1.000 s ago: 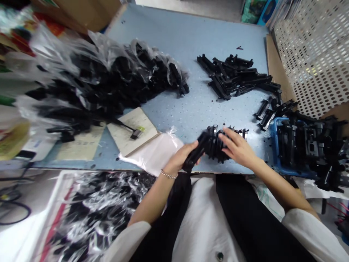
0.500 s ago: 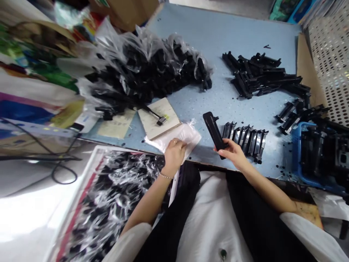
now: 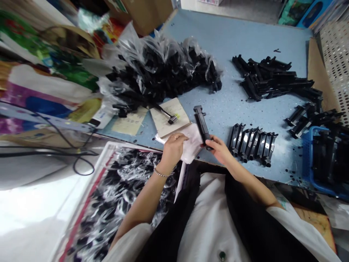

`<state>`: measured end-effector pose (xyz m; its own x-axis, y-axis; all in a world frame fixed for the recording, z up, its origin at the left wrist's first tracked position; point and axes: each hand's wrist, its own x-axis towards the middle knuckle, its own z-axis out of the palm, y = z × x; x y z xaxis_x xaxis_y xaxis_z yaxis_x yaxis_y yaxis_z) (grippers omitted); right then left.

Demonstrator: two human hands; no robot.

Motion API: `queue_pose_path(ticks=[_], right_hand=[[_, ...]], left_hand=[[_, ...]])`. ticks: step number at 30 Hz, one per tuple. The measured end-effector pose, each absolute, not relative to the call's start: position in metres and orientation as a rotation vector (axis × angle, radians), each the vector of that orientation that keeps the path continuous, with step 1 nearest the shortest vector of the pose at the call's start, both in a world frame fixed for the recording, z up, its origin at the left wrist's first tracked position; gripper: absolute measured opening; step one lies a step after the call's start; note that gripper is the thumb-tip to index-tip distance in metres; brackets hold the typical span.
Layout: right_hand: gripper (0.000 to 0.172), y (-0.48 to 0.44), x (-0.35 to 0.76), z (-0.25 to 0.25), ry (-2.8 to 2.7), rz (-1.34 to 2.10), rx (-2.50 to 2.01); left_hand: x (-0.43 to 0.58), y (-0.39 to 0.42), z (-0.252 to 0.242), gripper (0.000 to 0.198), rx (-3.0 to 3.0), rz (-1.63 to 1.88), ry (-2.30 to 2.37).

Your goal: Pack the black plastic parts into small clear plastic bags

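Note:
My right hand [image 3: 219, 149] grips the lower end of a long black plastic part [image 3: 201, 122], held tilted above the table edge. To its left, my left hand [image 3: 173, 147] is at a stack of clear plastic bags [image 3: 191, 140], fingers drawn together on the film; the exact pinch is hard to see. A wooden block [image 3: 171, 114] lies on the stack's far side, with a small metal-headed tool [image 3: 172, 119] resting on it. Right of my right hand stands a row of several similar black parts [image 3: 252, 142].
Bagged black parts [image 3: 163, 69] are heaped at the back left, loose ones [image 3: 272, 78] at the back right. A blue basket [image 3: 307, 154] of parts stands at the right edge. Below the table, a bin [image 3: 95, 189] holds bagged parts. Cables [image 3: 81, 160] hang at left.
My right hand has brought the black part leftward, close to the bags, and turned it so another face shows. My left hand stays at the bags. The view has shifted slightly.

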<state>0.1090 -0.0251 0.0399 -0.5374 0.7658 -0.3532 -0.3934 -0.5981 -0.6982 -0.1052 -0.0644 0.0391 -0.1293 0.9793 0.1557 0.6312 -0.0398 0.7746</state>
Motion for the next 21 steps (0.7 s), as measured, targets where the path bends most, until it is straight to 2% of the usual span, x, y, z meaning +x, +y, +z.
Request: queue_pose_path(ticks=[2,7,10,13,16,18,21], right_hand=[[0.035,-0.034,0.127,0.039,-0.723,2.223,-0.82],[0.038,-0.062,0.158,0.024,-0.41,2.811,-0.723],[0.038,-0.063,0.145,0.012,-0.155,2.906,-0.797],[0.034,-0.053,0.126,0.009,-0.282,2.711,-0.866],[0.028,-0.042,0.114,0.018,-0.768,2.152,-1.016],[0.038,-0.033,0.113,0.028,-1.097,1.842,-1.023],[0.06,-0.015,0.122,0.05,-1.413,1.717,-0.853]], left_hand=[[-0.111,-0.066,0.038,0.032,1.933,0.924,1.827],[-0.117,-0.069,0.033,0.047,2.07,0.856,1.868],[-0.103,-0.085,0.035,0.057,2.236,0.851,1.814],[-0.079,-0.103,0.042,0.068,2.429,0.805,1.522],[-0.057,-0.105,0.05,0.077,2.407,0.774,1.32],[-0.049,-0.092,0.053,0.077,2.381,0.812,1.292],[-0.048,-0.055,0.057,0.058,2.474,0.94,1.275]])
